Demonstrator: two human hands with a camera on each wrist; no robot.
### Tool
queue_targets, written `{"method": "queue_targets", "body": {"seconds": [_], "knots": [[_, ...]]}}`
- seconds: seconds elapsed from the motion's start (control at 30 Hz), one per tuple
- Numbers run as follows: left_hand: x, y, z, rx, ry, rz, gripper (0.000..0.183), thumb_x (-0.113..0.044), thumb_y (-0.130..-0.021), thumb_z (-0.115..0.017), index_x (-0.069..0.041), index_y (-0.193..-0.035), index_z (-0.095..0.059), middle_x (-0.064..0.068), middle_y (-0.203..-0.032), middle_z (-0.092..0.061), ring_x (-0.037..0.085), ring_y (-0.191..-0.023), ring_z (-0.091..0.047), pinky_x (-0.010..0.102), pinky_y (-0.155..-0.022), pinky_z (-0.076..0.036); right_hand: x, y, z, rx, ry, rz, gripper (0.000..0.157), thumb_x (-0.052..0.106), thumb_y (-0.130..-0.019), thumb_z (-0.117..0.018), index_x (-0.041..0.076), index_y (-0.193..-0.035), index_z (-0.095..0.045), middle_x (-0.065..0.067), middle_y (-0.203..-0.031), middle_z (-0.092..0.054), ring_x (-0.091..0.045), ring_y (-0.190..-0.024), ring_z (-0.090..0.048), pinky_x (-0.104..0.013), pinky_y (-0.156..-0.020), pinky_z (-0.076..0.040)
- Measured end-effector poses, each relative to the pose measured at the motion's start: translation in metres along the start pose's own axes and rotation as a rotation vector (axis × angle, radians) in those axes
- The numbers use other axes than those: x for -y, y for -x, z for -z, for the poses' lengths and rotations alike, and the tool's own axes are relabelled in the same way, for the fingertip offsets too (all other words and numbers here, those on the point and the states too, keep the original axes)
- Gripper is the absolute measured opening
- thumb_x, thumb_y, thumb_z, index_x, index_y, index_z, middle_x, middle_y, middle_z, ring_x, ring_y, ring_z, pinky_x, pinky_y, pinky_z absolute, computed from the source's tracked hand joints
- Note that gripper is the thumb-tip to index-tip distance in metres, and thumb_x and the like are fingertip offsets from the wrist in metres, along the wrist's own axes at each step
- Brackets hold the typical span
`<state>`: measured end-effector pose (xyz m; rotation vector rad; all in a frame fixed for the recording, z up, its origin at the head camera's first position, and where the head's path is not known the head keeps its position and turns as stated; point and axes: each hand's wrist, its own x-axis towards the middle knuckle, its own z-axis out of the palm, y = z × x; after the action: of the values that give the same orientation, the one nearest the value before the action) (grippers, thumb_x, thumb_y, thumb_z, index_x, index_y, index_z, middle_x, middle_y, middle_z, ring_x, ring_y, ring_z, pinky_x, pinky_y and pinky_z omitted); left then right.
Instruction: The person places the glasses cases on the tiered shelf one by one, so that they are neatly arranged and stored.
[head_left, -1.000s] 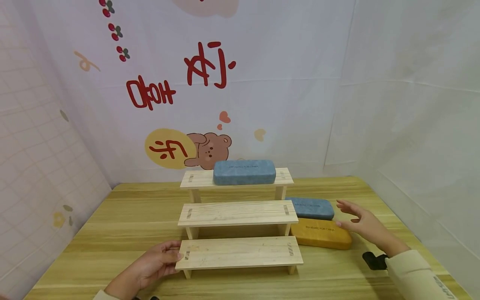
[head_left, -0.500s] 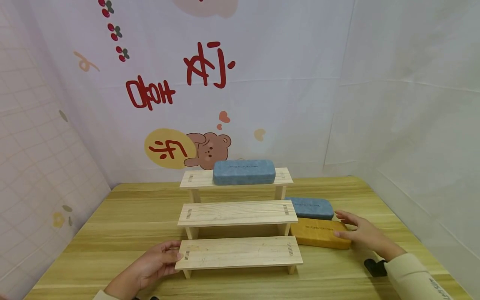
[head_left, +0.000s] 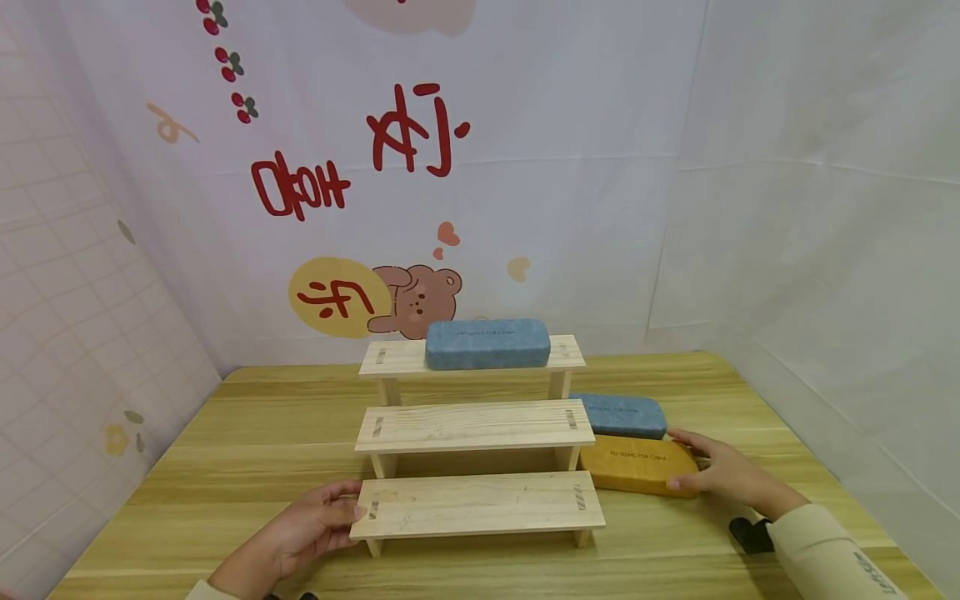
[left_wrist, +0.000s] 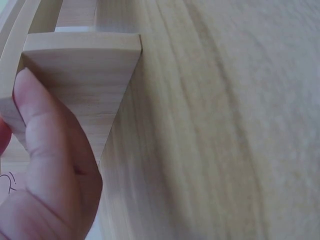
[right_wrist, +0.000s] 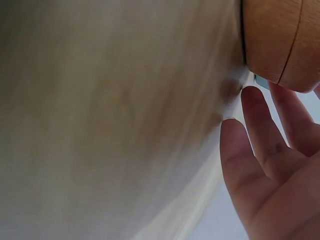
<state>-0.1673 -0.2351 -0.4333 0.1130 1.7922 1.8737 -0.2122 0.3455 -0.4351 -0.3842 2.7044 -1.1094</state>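
A three-step wooden display stand point(head_left: 480, 425) stands mid-table. My left hand point(head_left: 318, 525) pinches the left end of its lowest step, with a finger along the step's edge point(left_wrist: 45, 120) in the left wrist view. A yellow-orange glasses case point(head_left: 633, 465) lies on the table to the right of the stand. My right hand point(head_left: 731, 477) grips this case by its right end, thumb at the front side and fingers at the back. In the right wrist view, fingers point(right_wrist: 257, 120) show at the end of the case point(right_wrist: 275, 40); the thumb is hidden.
One blue glasses case point(head_left: 487, 344) lies on the top step. Another blue case point(head_left: 622, 416) lies just behind the yellow-orange one, partly hidden by the stand. A printed white cloth point(head_left: 570, 208) hangs behind the wooden table point(head_left: 247, 433).
My right hand has come down and left onto the right end of the yellow-orange glasses case, its thumb lowering to the front side. My left hand and the stand stay put.
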Motion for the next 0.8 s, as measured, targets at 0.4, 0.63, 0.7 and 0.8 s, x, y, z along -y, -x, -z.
{"method": "queue_targets", "body": {"seconds": [0.4,0.63,0.7,0.8], "knots": [[0.0013,0.0011,0.0004,0.003,0.008,0.003,0.071,-0.008,-0.095,-0.056,0.022,-0.141,-0.01,0.011,-0.112,-0.057,0.018,-0.095,-0.063,0.033,-0.081,-0.052,-0.0016,-0.0029,-0.0012,0.05,-0.001,-0.026,0.091,0.024,-0.078,-0.08,-0.009,-0.146,-0.03,-0.039,-0.142,-0.033,-0.055,-0.126,-0.037,-0.06,-0.094,-0.039],[0.0012,0.0018,0.0,0.0,0.012,0.003,0.071,-0.007,-0.095,-0.056,0.022,-0.141,-0.01,0.01,-0.111,-0.058,0.018,-0.094,-0.063,0.032,-0.08,-0.052,0.0012,-0.0044,-0.0019,0.041,0.026,-0.038,0.091,0.026,-0.076,-0.082,-0.009,-0.144,-0.034,-0.037,-0.14,-0.037,-0.053,-0.125,-0.038,-0.061,-0.094,-0.038],[0.0006,0.0017,-0.0002,0.002,0.012,0.002,0.071,-0.006,-0.095,-0.055,0.022,-0.141,-0.009,0.011,-0.111,-0.057,0.018,-0.094,-0.063,0.032,-0.08,-0.053,0.0017,-0.0041,-0.0015,0.039,0.027,-0.029,0.09,0.026,-0.076,-0.082,-0.01,-0.143,-0.035,-0.037,-0.138,-0.04,-0.051,-0.122,-0.042,-0.059,-0.092,-0.04],[-0.0003,0.0016,-0.0006,0.007,0.011,0.0,0.07,-0.005,-0.095,-0.054,0.022,-0.142,-0.009,0.011,-0.111,-0.057,0.018,-0.094,-0.064,0.031,-0.08,-0.053,0.0022,-0.0036,-0.0006,0.032,0.029,-0.008,0.089,0.025,-0.075,-0.082,-0.012,-0.141,-0.036,-0.036,-0.135,-0.043,-0.048,-0.118,-0.047,-0.051,-0.089,-0.045]]}}
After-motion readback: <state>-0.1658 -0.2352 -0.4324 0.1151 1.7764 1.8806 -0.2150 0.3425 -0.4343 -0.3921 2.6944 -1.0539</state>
